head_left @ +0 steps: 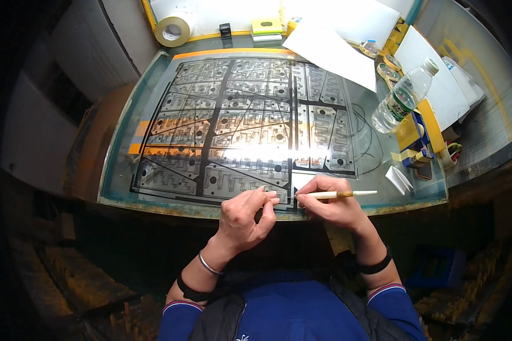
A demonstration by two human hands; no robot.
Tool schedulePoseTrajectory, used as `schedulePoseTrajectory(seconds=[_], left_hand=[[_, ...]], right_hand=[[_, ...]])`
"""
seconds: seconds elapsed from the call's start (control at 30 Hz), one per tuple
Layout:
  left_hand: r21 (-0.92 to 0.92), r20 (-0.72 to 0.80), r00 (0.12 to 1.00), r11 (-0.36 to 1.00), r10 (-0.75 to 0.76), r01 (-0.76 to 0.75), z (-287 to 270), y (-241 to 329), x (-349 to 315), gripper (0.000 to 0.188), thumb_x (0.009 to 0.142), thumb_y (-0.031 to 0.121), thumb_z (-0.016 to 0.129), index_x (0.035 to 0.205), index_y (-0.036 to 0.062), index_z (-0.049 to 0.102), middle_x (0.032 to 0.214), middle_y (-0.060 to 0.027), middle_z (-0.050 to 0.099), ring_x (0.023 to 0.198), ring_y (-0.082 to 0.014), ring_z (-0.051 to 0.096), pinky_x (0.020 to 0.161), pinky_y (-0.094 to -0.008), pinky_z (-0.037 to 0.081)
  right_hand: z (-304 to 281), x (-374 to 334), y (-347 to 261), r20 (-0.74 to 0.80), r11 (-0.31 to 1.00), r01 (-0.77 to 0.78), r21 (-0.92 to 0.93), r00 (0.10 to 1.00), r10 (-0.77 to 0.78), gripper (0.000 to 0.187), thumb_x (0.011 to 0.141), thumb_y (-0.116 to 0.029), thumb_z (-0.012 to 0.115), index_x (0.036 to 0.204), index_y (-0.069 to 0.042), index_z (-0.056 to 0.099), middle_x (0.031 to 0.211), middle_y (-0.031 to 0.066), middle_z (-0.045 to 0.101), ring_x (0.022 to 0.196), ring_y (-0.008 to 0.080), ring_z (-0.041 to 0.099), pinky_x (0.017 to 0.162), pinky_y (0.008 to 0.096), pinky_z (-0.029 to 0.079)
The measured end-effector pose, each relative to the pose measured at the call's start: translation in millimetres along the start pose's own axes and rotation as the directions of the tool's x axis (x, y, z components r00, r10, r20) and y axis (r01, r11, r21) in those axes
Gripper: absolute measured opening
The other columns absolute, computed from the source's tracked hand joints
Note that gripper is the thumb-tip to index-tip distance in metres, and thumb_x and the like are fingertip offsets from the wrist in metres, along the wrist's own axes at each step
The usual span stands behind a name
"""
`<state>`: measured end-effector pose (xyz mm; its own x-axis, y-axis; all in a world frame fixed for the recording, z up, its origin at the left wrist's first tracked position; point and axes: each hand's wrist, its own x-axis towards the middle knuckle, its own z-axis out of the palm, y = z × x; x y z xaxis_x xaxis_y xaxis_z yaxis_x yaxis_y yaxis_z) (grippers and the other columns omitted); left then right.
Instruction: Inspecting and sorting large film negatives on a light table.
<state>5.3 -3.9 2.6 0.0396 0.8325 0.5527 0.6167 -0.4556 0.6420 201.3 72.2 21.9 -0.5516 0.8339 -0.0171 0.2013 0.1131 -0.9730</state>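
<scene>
A film sheet (250,122) with dark circuit-like patterns lies over a glass-topped table (119,173). My right hand (333,204) grips a slim cream pen-shaped tool (358,193) with a brownish band, its thin tip pointing left over the sheet's near edge. Whether that tip is a brush or a blade is too small to tell. Just left of it, my left hand (244,216) is closed, thumb and fingers pressed together above the sheet's near edge. Anything between those fingertips is too small to make out. A small white piece (304,181) shows beyond my right hand.
A clear plastic bottle (404,96) stands at the right, near a blue-and-yellow tape dispenser (415,153) and folded white paper (399,180). Along the back are a large tape roll (172,31), a yellow-green box (266,26) and a big white sheet (338,54). Smaller tape rolls (388,72) sit back right.
</scene>
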Motion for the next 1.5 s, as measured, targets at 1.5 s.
schedulePoseTrajectory(seconds=[1.5], left_hand=[[-0.15,-0.094,0.991,0.985,-0.1,0.085,1,-2,-4,0.008,0.085,0.003,0.049,0.082,-0.0005,0.055,0.078,-0.0134,0.067,0.076,-0.0291,0.067,0.078,-0.0387,0.053]], right_hand=[[6,-2,9,0.002,0.846,0.502,-0.18,0.86,-0.51,0.019,0.094,-0.008,0.051,0.112,-0.003,0.054,0.113,0.0159,0.063,0.106,0.0242,0.061,0.093,0.0374,0.046]])
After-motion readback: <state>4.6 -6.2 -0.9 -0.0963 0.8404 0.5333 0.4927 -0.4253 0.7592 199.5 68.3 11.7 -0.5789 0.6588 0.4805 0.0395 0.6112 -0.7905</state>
